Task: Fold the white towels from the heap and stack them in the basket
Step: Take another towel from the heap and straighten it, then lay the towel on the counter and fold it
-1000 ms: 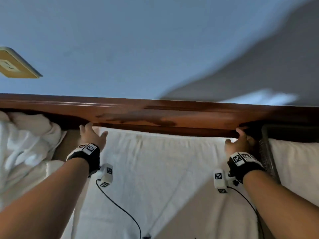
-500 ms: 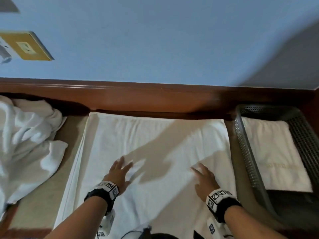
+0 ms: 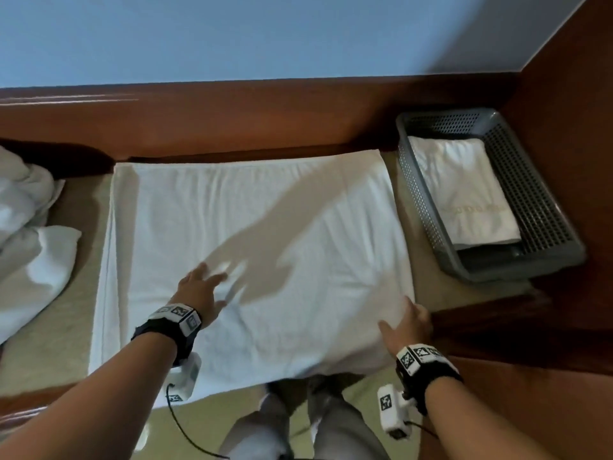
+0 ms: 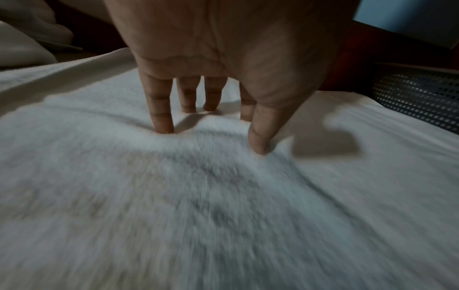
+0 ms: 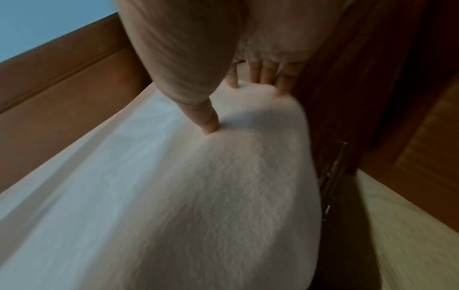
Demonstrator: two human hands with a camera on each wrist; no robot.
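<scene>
Fingers [image 4: 161,109] of both hands lie spread on the wide white terry towel [image 3: 252,234], the right hand [image 3: 409,322] nearer its 3 o'clock edge, long axis 9-to-3.

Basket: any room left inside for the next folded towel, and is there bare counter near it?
The basket holds one folded towel, its top bare; a dark empty strip lies at its near end. Bare counter runs narrowly between the basket and the spread towel. A wider strip separates that towel from the heap. Both hands rest on it.
</scene>
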